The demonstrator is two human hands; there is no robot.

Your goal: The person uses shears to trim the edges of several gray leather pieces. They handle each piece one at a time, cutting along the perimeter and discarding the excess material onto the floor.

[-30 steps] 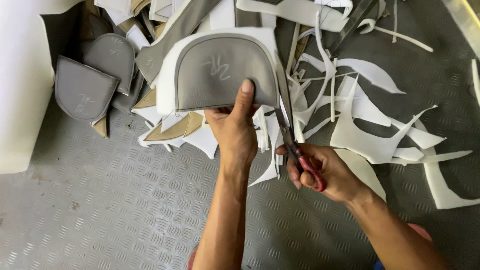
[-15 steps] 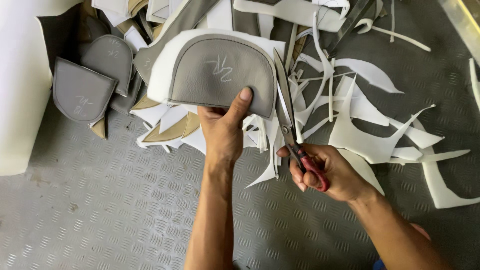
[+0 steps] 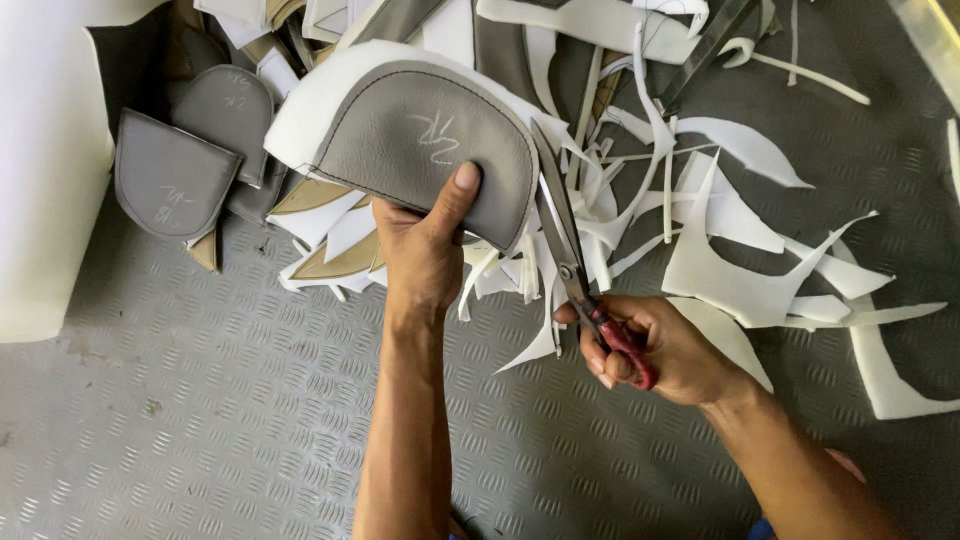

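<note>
View from the head camera, looking down. We see the left hand (image 3: 425,250) clamped on a grey, half-round, stitched leather panel backed with white foam (image 3: 420,145), the thumb pressed flat on the grey face near its lower edge and the fingers hidden behind it; the panel is held up, tilted, above the grey ridged metal surface (image 3: 200,440). The right hand (image 3: 660,345) is closed around the red handles of a pair of long steel scissors (image 3: 570,250), whose blades point up and away from us and lie against the right edge of the panel, where the white foam border meets the grey leather; we cannot tell how far the blades are parted. Beyond and to the right of both hands, white foam offcuts (image 3: 740,270) in strips and pointed scraps lie scattered over the surface, some overlapping. At upper left, two more grey half-round leather panels (image 3: 175,180) lie overlapping, just beside a large white foam sheet (image 3: 45,170) that fills the left border. Tan-edged scraps (image 3: 335,262) lie under the held panel, near the left wrist.
</note>
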